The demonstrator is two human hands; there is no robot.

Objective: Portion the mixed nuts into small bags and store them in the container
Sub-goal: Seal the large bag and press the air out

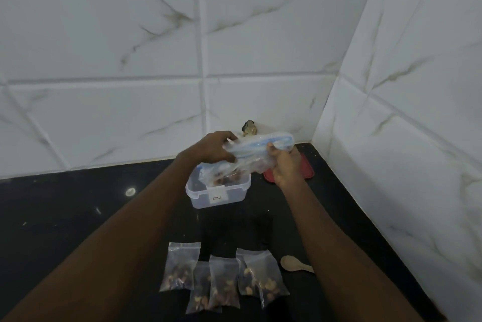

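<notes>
left hand [214, 148] and right hand [285, 165] each curl around an end of the large nut bag [257, 157], held above the container [217, 195] toward the desk's [78, 204] far right corner. i would run the blue seal [263, 142] fully shut, bag level.

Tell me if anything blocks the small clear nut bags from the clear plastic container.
Yes: the large clear zip bag with a blue seal, held by the left hand and right hand, hangs over the opening of the clear plastic container. Nothing visible lies between it and the small clear nut bags.
</notes>
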